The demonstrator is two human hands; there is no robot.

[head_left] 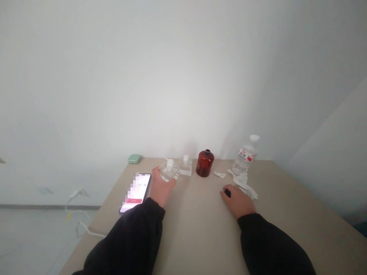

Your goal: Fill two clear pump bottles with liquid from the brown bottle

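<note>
My left hand (161,185) is wrapped around the side of a clear square bottle (168,172) with a white cap, which leans slightly at the back of the table. A second clear square bottle (185,169), also white-capped, stands close to its right. Further right is a brown glass bottle (204,165) with an open neck. My right hand (238,200) rests low over the table, its fingers curled around a small black object (228,193); most of that object is hidden, so its kind cannot be made out.
A lit phone (137,191) lies left of my left hand. At the back left corner sits a green case (134,159). A water bottle (245,156) stands at the back right, with crumpled tissue (243,183) before it and a smaller scrap (220,174) nearby. A wall borders the table's back.
</note>
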